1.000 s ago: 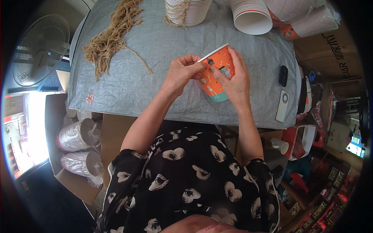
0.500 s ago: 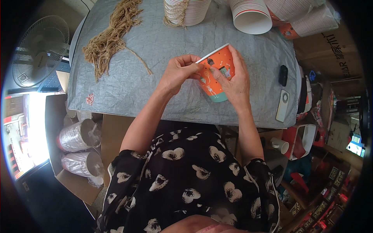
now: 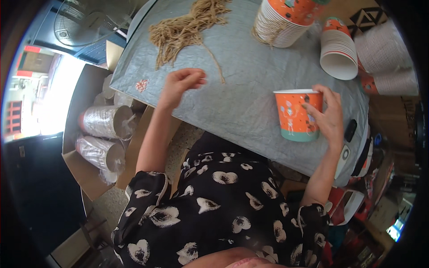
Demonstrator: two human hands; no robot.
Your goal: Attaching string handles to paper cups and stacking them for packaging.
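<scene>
In my right hand [image 3: 330, 111] is an orange paper bucket [image 3: 297, 114] with a green base and white rim. The bucket stands upright, my thumb on its printed side and my fingers about the rim. My left hand [image 3: 185, 82] is raised over the table's left part, thumb and fingers pinched together. A tiny pale bit shows at its fingertips, too small to name. Beyond that hand lies a bundle of brown twine [image 3: 183, 33], one loose strand [image 3: 213, 60] trailing toward me. Near the table's left edge is a small heap of red and white bits [image 3: 141, 85].
A stack of paper buckets [image 3: 283, 29] with twine on it stands at the back. Another stack [image 3: 338, 53] lies tipped beside wrapped stacks [image 3: 384, 49]. An open carton [image 3: 85, 178] of wrapped buckets stands left of the grey-covered table [image 3: 232, 107]. A black object [image 3: 351, 130] lies at right.
My left hand has left the bucket's rim and moved left, still pinched. My right hand has carried the bucket right and turned it more upright. The whole view has swung round.
</scene>
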